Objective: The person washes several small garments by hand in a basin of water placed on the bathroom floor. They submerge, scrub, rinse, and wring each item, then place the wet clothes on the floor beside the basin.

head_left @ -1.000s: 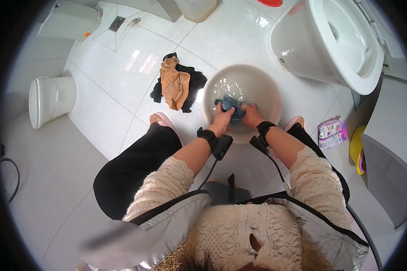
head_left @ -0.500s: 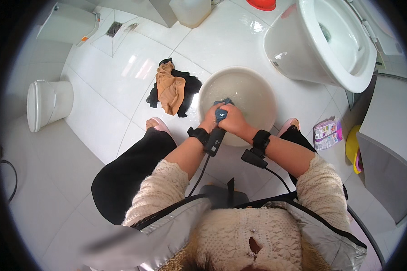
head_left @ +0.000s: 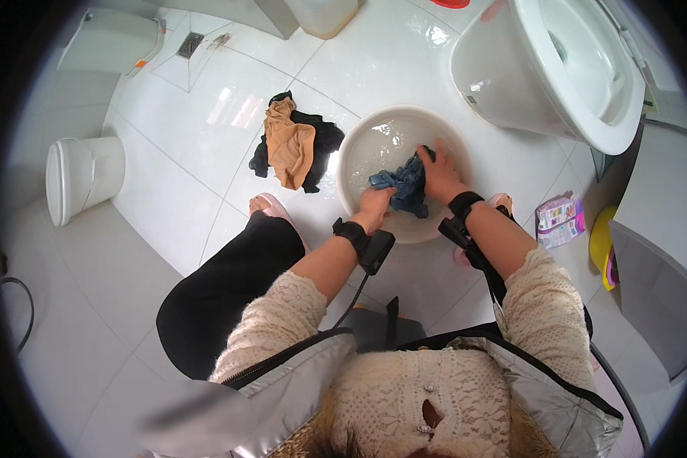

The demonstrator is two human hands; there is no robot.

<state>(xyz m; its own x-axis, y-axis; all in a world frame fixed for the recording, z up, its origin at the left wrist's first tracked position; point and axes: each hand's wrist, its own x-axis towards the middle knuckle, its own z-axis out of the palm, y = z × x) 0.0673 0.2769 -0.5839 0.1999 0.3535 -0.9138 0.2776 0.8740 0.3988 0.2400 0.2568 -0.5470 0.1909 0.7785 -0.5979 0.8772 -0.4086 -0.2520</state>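
gripping the wet blue fabric cloth [head_left: 409,187] in the round cream plastic basin [head_left: 350,146]: your left hand [head_left: 375,208], fingers closed. your right hand [head_left: 443,174] rests half-spread against it, grip unclear. that piece looks unfinished; crumpled tan cloth [head_left: 290,145] and crumpled black cloth [head_left: 326,134] lie outside.

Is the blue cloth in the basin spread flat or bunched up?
Bunched up: the blue cloth shows crumpled folds between the left hand and right hand.
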